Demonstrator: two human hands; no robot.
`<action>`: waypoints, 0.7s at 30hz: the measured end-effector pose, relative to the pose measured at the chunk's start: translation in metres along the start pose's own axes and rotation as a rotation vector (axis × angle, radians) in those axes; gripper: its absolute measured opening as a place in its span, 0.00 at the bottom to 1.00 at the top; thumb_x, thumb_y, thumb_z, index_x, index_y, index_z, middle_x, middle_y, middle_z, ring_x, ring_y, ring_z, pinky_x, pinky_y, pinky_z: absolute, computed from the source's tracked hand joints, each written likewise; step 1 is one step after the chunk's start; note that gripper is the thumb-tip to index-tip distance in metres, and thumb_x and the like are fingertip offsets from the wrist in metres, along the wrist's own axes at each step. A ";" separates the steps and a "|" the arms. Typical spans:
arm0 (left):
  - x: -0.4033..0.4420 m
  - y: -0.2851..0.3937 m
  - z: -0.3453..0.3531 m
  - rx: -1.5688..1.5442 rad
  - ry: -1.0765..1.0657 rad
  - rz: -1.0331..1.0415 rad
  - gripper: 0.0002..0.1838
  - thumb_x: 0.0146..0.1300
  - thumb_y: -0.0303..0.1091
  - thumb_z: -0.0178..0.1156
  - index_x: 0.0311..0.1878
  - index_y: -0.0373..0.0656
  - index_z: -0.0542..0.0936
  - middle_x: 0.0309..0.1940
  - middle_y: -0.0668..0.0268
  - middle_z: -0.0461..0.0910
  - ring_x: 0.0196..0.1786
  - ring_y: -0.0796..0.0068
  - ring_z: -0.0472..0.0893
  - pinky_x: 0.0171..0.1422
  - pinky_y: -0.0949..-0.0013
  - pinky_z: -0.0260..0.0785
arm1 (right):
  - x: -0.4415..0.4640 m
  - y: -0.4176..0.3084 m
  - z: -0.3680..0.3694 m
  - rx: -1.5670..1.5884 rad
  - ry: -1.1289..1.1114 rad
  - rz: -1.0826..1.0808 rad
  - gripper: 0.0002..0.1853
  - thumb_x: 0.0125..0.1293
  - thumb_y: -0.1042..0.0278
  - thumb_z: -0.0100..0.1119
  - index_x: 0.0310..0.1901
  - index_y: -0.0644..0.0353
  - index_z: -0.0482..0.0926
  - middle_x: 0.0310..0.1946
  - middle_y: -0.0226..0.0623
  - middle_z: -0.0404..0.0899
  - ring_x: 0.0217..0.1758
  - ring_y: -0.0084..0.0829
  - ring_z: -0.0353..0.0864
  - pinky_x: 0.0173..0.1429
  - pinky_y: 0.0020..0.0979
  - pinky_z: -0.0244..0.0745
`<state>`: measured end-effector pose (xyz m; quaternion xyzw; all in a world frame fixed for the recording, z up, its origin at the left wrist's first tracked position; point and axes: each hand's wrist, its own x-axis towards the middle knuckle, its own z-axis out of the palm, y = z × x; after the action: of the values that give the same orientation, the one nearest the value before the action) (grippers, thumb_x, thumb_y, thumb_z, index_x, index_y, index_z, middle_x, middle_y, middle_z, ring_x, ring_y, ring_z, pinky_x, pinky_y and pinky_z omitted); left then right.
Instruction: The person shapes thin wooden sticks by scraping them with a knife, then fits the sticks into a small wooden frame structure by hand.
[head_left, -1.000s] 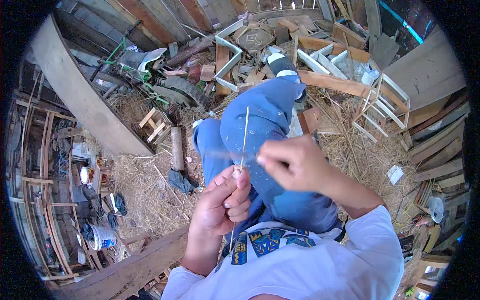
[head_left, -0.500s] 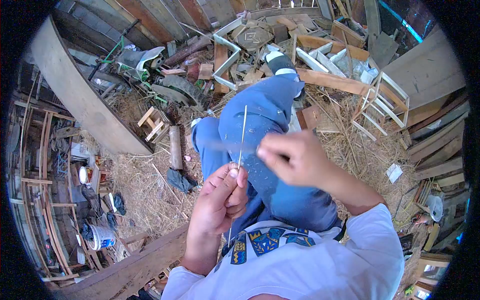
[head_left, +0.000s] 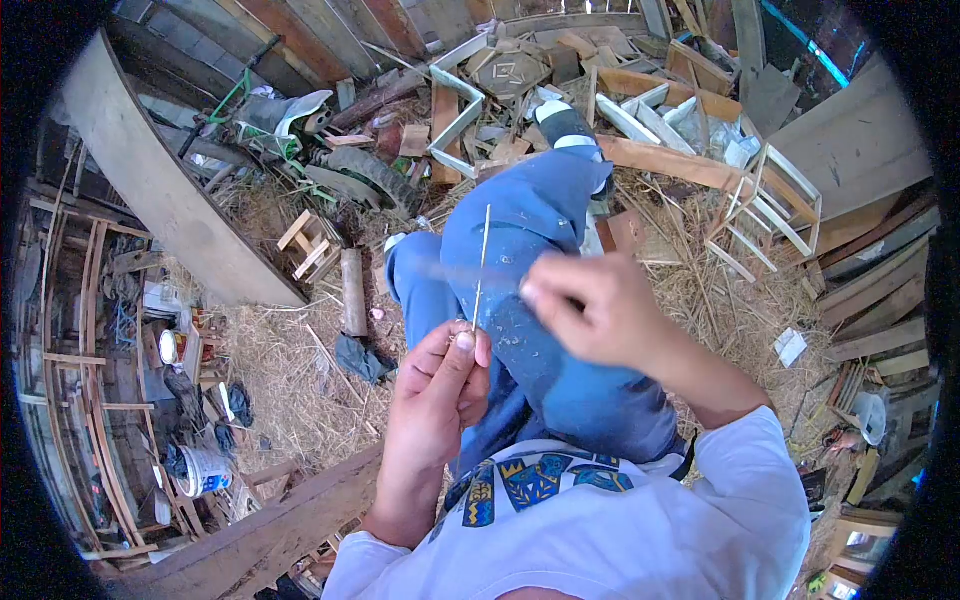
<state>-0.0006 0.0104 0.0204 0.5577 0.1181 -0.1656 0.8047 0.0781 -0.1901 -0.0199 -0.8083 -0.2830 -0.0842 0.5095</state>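
Observation:
A thin pale stick (head_left: 484, 255) rises nearly upright from my left hand (head_left: 440, 385), pinched between thumb and fingers. My right hand (head_left: 600, 310) is closed on a narrow grey knife (head_left: 455, 272), so smeared by motion that only a faint blade shows. The blade points left and passes across the stick above my left fingers; whether it touches cannot be told. The handle is hidden in my right fist. Below both hands are my blue trouser legs (head_left: 530, 220), with small pale flecks on the cloth.
Straw covers the ground. A long curved board (head_left: 170, 170) leans at left, near a small wooden frame (head_left: 310, 245) and a log (head_left: 353, 290). White frames (head_left: 765, 210) and wood scraps lie ahead. A white bucket (head_left: 205, 472) stands lower left, beside a wooden beam (head_left: 250, 530).
The stick and my left hand have shifted slightly left. My right hand is a little further right, and the blurred blade lies slightly higher across the stick.

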 end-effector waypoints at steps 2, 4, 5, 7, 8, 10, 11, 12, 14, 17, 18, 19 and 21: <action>0.001 0.000 0.002 0.001 -0.016 0.011 0.14 0.84 0.42 0.50 0.41 0.46 0.74 0.16 0.79 0.58 0.15 0.89 0.52 0.17 0.77 0.42 | 0.003 0.001 -0.005 -0.033 0.023 0.013 0.11 0.73 0.59 0.63 0.32 0.52 0.77 0.21 0.40 0.79 0.24 0.46 0.83 0.26 0.47 0.73; 0.001 0.000 0.002 -0.003 0.023 -0.017 0.13 0.84 0.42 0.50 0.41 0.46 0.74 0.16 0.79 0.58 0.15 0.89 0.52 0.18 0.77 0.42 | -0.005 -0.009 0.001 -0.029 -0.075 -0.112 0.12 0.73 0.59 0.62 0.32 0.54 0.77 0.21 0.41 0.78 0.24 0.47 0.83 0.26 0.46 0.72; 0.001 0.000 0.002 0.000 0.022 -0.020 0.13 0.84 0.42 0.50 0.41 0.46 0.74 0.16 0.79 0.58 0.15 0.89 0.52 0.18 0.77 0.42 | -0.007 -0.009 0.002 -0.078 -0.107 -0.130 0.13 0.74 0.59 0.62 0.32 0.54 0.77 0.21 0.41 0.78 0.24 0.47 0.83 0.26 0.47 0.72; 0.000 0.001 0.001 0.015 0.001 0.001 0.13 0.84 0.42 0.50 0.41 0.46 0.74 0.17 0.79 0.59 0.16 0.89 0.53 0.18 0.77 0.42 | 0.001 0.004 -0.002 -0.048 -0.040 -0.065 0.12 0.73 0.59 0.62 0.32 0.53 0.77 0.21 0.41 0.78 0.24 0.47 0.83 0.26 0.47 0.72; -0.001 0.000 0.002 0.012 0.000 0.000 0.13 0.84 0.42 0.50 0.41 0.46 0.74 0.17 0.79 0.59 0.16 0.89 0.53 0.18 0.77 0.42 | 0.004 0.008 -0.004 -0.018 0.026 -0.009 0.12 0.73 0.59 0.62 0.32 0.52 0.76 0.21 0.40 0.78 0.25 0.47 0.83 0.26 0.48 0.73; -0.001 0.003 0.004 0.009 0.004 -0.023 0.13 0.84 0.41 0.50 0.41 0.46 0.74 0.17 0.79 0.59 0.16 0.89 0.54 0.18 0.77 0.43 | 0.003 0.004 -0.006 -0.058 0.026 -0.018 0.12 0.73 0.59 0.62 0.31 0.52 0.76 0.21 0.40 0.78 0.25 0.47 0.84 0.26 0.48 0.73; -0.001 0.003 0.003 0.013 0.005 -0.021 0.13 0.84 0.41 0.50 0.41 0.46 0.74 0.17 0.79 0.59 0.16 0.89 0.54 0.18 0.77 0.43 | -0.004 -0.002 -0.003 -0.063 -0.045 -0.077 0.12 0.74 0.59 0.62 0.32 0.53 0.77 0.21 0.41 0.78 0.25 0.47 0.84 0.26 0.47 0.73; -0.001 0.002 0.000 0.029 0.012 -0.014 0.13 0.85 0.41 0.49 0.42 0.46 0.75 0.18 0.79 0.60 0.17 0.88 0.54 0.20 0.76 0.43 | -0.009 -0.006 -0.001 -0.068 -0.116 -0.132 0.13 0.74 0.59 0.61 0.32 0.54 0.77 0.21 0.42 0.78 0.25 0.47 0.84 0.26 0.47 0.72; -0.002 0.001 -0.002 0.042 0.016 -0.013 0.13 0.86 0.40 0.48 0.43 0.45 0.76 0.19 0.79 0.61 0.19 0.88 0.54 0.21 0.76 0.43 | -0.006 -0.003 -0.004 -0.090 -0.121 -0.130 0.13 0.74 0.59 0.62 0.32 0.54 0.77 0.21 0.41 0.78 0.25 0.47 0.84 0.27 0.47 0.73; -0.002 0.001 0.000 0.034 -0.029 0.023 0.14 0.86 0.40 0.48 0.43 0.45 0.76 0.19 0.79 0.61 0.19 0.88 0.55 0.21 0.76 0.43 | 0.003 0.011 -0.009 -0.079 0.034 -0.011 0.10 0.73 0.59 0.63 0.34 0.52 0.78 0.22 0.41 0.80 0.27 0.47 0.85 0.28 0.47 0.75; -0.001 0.000 0.001 0.036 -0.015 0.018 0.14 0.86 0.40 0.48 0.43 0.45 0.76 0.19 0.79 0.61 0.19 0.88 0.55 0.21 0.76 0.43 | 0.000 0.006 -0.008 -0.077 0.036 -0.016 0.10 0.73 0.59 0.63 0.34 0.52 0.78 0.22 0.41 0.80 0.27 0.47 0.85 0.28 0.47 0.75; -0.001 0.000 0.001 0.039 -0.002 0.010 0.14 0.86 0.40 0.48 0.43 0.45 0.76 0.19 0.79 0.61 0.19 0.88 0.55 0.21 0.76 0.43 | -0.005 -0.001 -0.006 -0.081 -0.046 -0.063 0.10 0.73 0.59 0.62 0.34 0.53 0.78 0.23 0.41 0.80 0.27 0.47 0.85 0.28 0.47 0.75; 0.000 -0.002 -0.003 0.059 -0.002 0.020 0.14 0.86 0.40 0.48 0.43 0.45 0.76 0.19 0.79 0.62 0.19 0.89 0.55 0.21 0.76 0.43 | -0.007 -0.007 -0.008 -0.083 -0.102 -0.084 0.11 0.73 0.59 0.62 0.34 0.53 0.78 0.23 0.41 0.80 0.27 0.48 0.84 0.28 0.47 0.75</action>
<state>-0.0015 0.0129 0.0178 0.5822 0.1066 -0.1617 0.7896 0.0699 -0.1971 -0.0141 -0.8194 -0.3382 -0.0760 0.4565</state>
